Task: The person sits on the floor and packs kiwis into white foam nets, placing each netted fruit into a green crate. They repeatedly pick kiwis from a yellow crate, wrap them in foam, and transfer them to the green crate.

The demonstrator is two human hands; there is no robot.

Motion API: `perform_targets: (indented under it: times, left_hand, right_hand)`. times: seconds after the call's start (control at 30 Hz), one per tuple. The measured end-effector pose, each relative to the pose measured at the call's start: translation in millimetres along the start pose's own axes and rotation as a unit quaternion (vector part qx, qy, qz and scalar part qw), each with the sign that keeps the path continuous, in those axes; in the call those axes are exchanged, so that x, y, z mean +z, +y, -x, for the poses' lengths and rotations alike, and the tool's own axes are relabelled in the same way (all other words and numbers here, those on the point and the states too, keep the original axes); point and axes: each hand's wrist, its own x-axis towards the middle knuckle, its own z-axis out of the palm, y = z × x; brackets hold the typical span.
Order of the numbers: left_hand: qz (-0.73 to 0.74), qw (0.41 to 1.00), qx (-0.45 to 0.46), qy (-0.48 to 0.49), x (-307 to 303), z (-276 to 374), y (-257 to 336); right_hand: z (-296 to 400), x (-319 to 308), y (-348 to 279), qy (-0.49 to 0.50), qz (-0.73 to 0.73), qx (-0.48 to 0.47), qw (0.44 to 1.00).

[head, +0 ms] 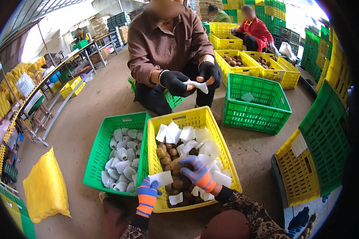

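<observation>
My left hand [148,192], in a blue and orange glove, pinches a flat white foam net sleeve [162,178] over the left rim of a yellow plastic crate [225,149]. Above the crate's contents, my right hand [199,173], gloved alike, has its fingers around a brown kiwifruit [176,166]. Loose kiwifruit [166,153] and more empty foam sleeves [173,132] fill that crate. Touching it on the left, a green crate [96,158] holds many fruit in foam sleeves [122,154].
Opposite me, a person's black-gloved hands [175,82] hold a white foam sleeve [199,86]. A green crate [257,115] stands beyond on the right, near yellow crates of fruit [237,70]. Stacked crates [299,170] rise at right; a yellow sack [46,185] lies at left.
</observation>
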Motion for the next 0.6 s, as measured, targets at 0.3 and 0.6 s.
perform_targets:
  times: [0.3,0.6]
  left_hand:
    - [0.371,0.901,-0.070,-0.215,0.5,13.7,16.7]
    - [0.217,0.934,0.023,-0.282,-4.9,11.5,19.3]
  right_hand:
    - [8.0,11.4,-15.5,-0.063,0.144,-0.129,0.979]
    - [-9.7,-2.3,-35.1,-0.141,0.163,-0.177,0.960]
